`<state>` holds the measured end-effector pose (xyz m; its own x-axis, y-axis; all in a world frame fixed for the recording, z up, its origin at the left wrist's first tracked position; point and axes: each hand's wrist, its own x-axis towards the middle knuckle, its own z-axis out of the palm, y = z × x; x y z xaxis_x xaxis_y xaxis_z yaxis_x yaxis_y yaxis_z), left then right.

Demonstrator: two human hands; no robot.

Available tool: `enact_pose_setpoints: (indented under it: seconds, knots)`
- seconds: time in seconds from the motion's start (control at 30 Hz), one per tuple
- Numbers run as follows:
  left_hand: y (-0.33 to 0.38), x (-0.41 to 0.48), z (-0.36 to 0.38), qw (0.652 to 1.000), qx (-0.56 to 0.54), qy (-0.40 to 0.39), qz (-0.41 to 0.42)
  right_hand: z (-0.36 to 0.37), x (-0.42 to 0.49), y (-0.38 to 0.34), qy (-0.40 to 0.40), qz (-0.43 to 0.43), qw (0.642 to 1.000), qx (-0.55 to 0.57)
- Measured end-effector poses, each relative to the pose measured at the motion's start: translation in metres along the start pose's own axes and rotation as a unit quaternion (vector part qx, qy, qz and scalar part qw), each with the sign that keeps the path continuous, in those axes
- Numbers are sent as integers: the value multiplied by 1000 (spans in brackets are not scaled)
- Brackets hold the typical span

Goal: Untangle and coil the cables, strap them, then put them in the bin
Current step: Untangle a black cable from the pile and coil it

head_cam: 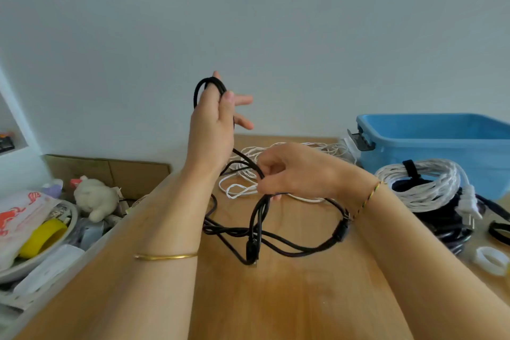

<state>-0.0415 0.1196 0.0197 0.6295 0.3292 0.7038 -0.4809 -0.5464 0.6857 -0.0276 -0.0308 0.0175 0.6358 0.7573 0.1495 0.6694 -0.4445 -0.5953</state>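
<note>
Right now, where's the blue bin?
In the head view, the blue bin sits at the far right of the table, just behind the strapped white cable coil.

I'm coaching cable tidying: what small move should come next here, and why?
Probably the right hand should lift the next length of black cable to the left hand as another loop: the left holds one loop raised, the right pinches the cable lower down, and the rest lies crossed on the table.

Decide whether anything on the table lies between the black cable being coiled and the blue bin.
Yes: a strapped white coil on dark bundles sits before the blue bin; lifted over it, the black cable meets nothing visible.
</note>
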Motion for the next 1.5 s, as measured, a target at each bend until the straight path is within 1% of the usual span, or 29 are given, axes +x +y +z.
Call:
enact_pose_setpoints:
  seconds: [0.07, 0.1, 0.17, 0.2, 0.27, 0.3, 0.37, 0.4, 0.43, 0.53, 0.57, 0.6, 0.7, 0.77, 0.83, 0.9, 1.0, 1.07, 1.17, 1.2, 1.23, 1.27, 1.3, 1.33, 1.37, 1.4, 1.43, 1.47, 1.5]
  knots:
    - [4, -1, 1, 989, 141, -46, 16, -3, 0, -2, 55, -2, 998, -15]
    - [7, -1, 1, 973, 215, -81, 17, -4, 0, -2, 92, -3, 995, -32]
    - [11, 1, -2, 925, 355, -136, 20, -7, 2, 0, 159, -2, 985, -67]
    - [14, 2, -4, 907, 390, -158, 16, -8, 3, 2, 189, -3, 979, -76]
    - [22, 3, -8, 898, 387, -212, -8, -9, 5, 5, 245, -19, 965, -93]
    - [27, 2, -10, 901, 359, -243, -26, -9, 5, 5, 269, -31, 958, -100]
    - [40, -1, -17, 919, 249, -293, -87, -8, 6, 5, 311, -67, 941, -113]
    - [46, -2, -22, 921, 200, -313, -117, -8, 7, 5, 333, -91, 930, -123]
    - [49, -3, -25, 917, 184, -330, -128, -7, 7, 6, 354, -115, 919, -134]
    - [47, -3, -26, 890, 259, -359, -106, -5, 12, 12, 395, -145, 892, -163]
    - [46, -3, -25, 886, 261, -366, -117, -4, 14, 17, 399, -145, 889, -172]
    - [45, -4, -25, 885, 240, -376, -137, -3, 15, 22, 399, -143, 888, -180]
    - [43, -3, -29, 891, 104, -401, -185, 0, 18, 40, 394, -129, 887, -201]
    - [42, -1, -32, 894, -4, -402, -199, -1, 18, 47, 382, -89, 902, -178]
    - [41, 1, -31, 886, -117, -391, -220, -2, 17, 50, 359, -57, 922, -132]
    - [40, 4, -29, 865, -230, -369, -251, -1, 18, 50, 332, -44, 941, -60]
    - [44, 9, -30, 837, -373, -306, -257, -1, 17, 53, 264, -11, 962, 68]
    - [46, 13, -38, 820, -457, -246, -241, 0, 14, 58, 214, 9, 973, 80]
    - [47, 17, -52, 779, -571, -157, -207, 0, 11, 62, 120, 43, 991, 50]
    - [47, 17, -55, 772, -589, -135, -198, 1, 10, 62, 78, 56, 995, 35]
    - [47, 17, -55, 776, -589, -118, -194, 1, 9, 61, 47, 65, 997, 12]
    - [48, 17, -53, 789, -572, -108, -197, -1, 9, 61, 39, 67, 997, -12]
    - [47, 17, -50, 807, -544, -102, -205, -2, 10, 59, 61, 56, 996, -25]
    - [46, 17, -45, 826, -509, -102, -219, -2, 11, 55, 105, 36, 994, -20]
    - [45, 17, -40, 842, -474, -106, -235, -2, 11, 50, 159, 12, 987, 19]
    - [43, 17, -35, 852, -447, -114, -249, -2, 12, 45, 208, -6, 974, 94]
    - [42, 16, -32, 853, -436, -123, -259, -3, 12, 38, 238, -17, 952, 191]
    - [40, 16, -31, 845, -442, -135, -268, -4, 12, 33, 254, -20, 926, 280]
    - [38, 15, -31, 829, -461, -153, -277, -3, 11, 31, 262, -17, 906, 333]
